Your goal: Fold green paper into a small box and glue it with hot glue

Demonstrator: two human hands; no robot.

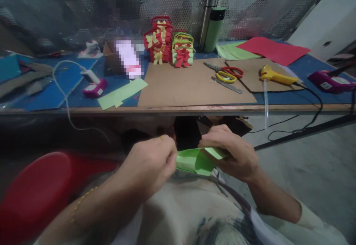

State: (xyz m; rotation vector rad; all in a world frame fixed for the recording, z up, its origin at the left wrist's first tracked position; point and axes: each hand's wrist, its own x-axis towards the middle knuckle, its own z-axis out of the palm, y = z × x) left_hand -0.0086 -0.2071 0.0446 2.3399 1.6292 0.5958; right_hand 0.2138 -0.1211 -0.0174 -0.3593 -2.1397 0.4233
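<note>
A folded piece of green paper (194,161), shaped like a small open box, is held above my lap in front of the table edge. My left hand (155,159) is closed on its left end, the fingertips curled out of sight. At the other end my right hand (230,152) grips the paper, with a folded flap showing by the thumb and fingers. On the table beyond stand several small red paper baskets (158,43) with yellow bows. Beside them are green paper baskets (183,50), the front one with a red bow.
Scissors (226,73) and a blade (227,85) lie on a cardboard sheet (178,85). A yellow glue gun (278,76) rests to the right, its cord hanging over the edge. Pale green paper (124,93) lies left. A red stool (36,185) stands at my left.
</note>
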